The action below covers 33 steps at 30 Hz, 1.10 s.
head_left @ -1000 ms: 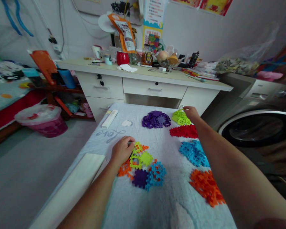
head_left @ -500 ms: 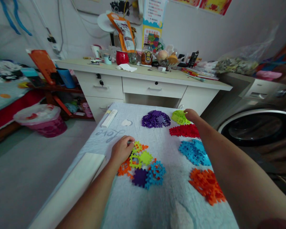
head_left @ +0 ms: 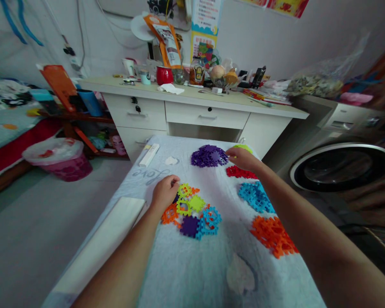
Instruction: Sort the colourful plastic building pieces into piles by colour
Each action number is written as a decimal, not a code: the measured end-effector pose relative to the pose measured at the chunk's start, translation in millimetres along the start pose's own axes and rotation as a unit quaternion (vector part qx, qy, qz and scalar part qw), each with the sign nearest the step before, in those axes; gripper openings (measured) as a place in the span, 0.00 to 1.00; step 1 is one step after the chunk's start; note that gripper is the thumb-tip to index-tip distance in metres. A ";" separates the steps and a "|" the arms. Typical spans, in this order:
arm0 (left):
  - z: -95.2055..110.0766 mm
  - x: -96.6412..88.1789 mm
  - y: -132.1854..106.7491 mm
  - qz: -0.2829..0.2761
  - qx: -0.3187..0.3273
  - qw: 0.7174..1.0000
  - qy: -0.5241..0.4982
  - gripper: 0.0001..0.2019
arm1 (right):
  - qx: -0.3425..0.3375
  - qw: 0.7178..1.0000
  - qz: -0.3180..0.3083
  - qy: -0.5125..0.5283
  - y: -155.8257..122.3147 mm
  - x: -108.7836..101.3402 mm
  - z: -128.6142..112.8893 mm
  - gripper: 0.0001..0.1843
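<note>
My left hand (head_left: 165, 191), its fingers curled in, rests at the left edge of a mixed pile of plastic interlocking tiles. What those fingers hold, if anything, is hidden. That pile has yellow-green tiles (head_left: 197, 202), a dark purple tile (head_left: 190, 226), blue tiles (head_left: 211, 220) and orange tiles (head_left: 170, 213). My right hand (head_left: 244, 158) reaches over the far end, fingers pinched beside the purple tile pile (head_left: 209, 155); any piece in them is too small to make out. It partly covers the yellow-green tile pile (head_left: 243, 147).
Along the right side lie piles of red tiles (head_left: 240, 172), blue tiles (head_left: 256, 196) and orange tiles (head_left: 272, 235). A white box (head_left: 149, 155) sits on the cloth-covered table (head_left: 192, 273) at far left. Behind stands a white desk (head_left: 208, 115); a washing machine (head_left: 343, 167) is at right.
My right hand has moved left from the yellow-green pile toward the purple pile. My left hand stays beside the mixed pile. The view has shifted slightly.
</note>
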<state>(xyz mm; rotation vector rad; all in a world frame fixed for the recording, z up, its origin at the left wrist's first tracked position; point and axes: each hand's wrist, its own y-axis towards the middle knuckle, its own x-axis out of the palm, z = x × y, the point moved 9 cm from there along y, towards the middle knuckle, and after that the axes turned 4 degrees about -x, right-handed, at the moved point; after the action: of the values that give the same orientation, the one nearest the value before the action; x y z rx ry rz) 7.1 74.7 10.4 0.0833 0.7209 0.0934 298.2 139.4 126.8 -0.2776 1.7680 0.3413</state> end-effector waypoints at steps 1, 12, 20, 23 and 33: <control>-0.8 -2.2 0.5 0.011 -0.007 1.000 0.000 0.11 | -0.036 0.999 -0.036 0.018 -4.4 11.4 -24.2 0.15; -4.2 -12.8 3.8 0.067 -0.022 0.997 0.010 0.11 | -0.125 0.983 -0.125 0.050 -27.3 106.4 -147.9 0.25; -5.5 -11.9 5.1 0.065 -0.022 0.997 0.023 0.12 | -0.183 0.978 -0.102 0.025 -23.5 115.8 -167.7 0.25; -4.4 -11.5 5.0 0.061 -0.015 0.998 0.018 0.12 | -0.194 0.978 -0.076 -0.011 -21.8 115.0 -172.1 0.19; -9.4 -12.4 6.8 0.070 -0.009 0.996 -0.057 0.23 | -0.252 0.966 -0.004 -0.048 -28.6 106.8 -178.8 0.12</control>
<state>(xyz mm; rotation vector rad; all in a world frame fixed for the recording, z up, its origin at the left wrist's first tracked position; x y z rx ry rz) -8.7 80.4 12.2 0.1207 0.5997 0.2273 123.5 45.6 56.9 -0.6191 1.5632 0.7879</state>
